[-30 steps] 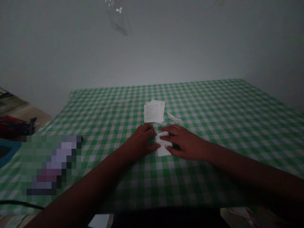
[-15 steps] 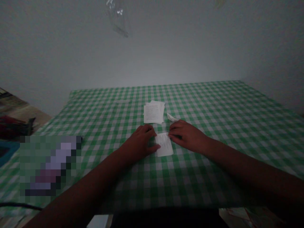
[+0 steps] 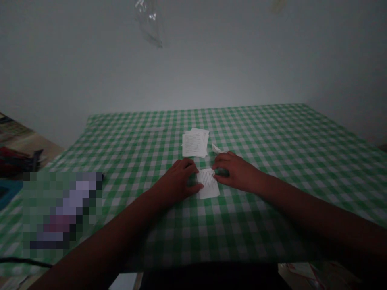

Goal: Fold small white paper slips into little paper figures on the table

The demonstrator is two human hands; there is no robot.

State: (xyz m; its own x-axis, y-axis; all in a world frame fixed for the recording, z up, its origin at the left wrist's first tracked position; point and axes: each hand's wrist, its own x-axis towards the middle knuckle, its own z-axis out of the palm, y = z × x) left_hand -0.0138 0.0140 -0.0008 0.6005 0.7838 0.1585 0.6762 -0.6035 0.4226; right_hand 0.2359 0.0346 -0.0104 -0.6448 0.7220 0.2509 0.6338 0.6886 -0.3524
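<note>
A small sheet of printed paper [image 3: 209, 188] lies on the checked tablecloth in front of me. My left hand [image 3: 180, 177] rests along its left edge, thumb on the paper and fingers bent near the top left corner, with a gap between. At the upper right corner is my right hand [image 3: 231, 168]; its thumb touches the sheet's right side and its fingers sit by the top edge, apart from the thumb. Just beyond the right fingers lies a white folded scrap of paper [image 3: 217, 149], partly hidden by them. A loose stack of printed sheets [image 3: 193, 144] lies farther back.
The green and white tablecloth [image 3: 272, 133] reaches back to a pale wall [image 3: 211, 60]. At the left lies a blurred-out, pixelated object [image 3: 71, 201], with a dark cable [image 3: 26, 262] near the table edge. A clear plastic bag [image 3: 149, 24] hangs on the wall.
My right thumb has parted from the fingers, opening a wider gap between them. The right fingers have shifted slightly left. My left hand and the sheet stay nearly in place.
</note>
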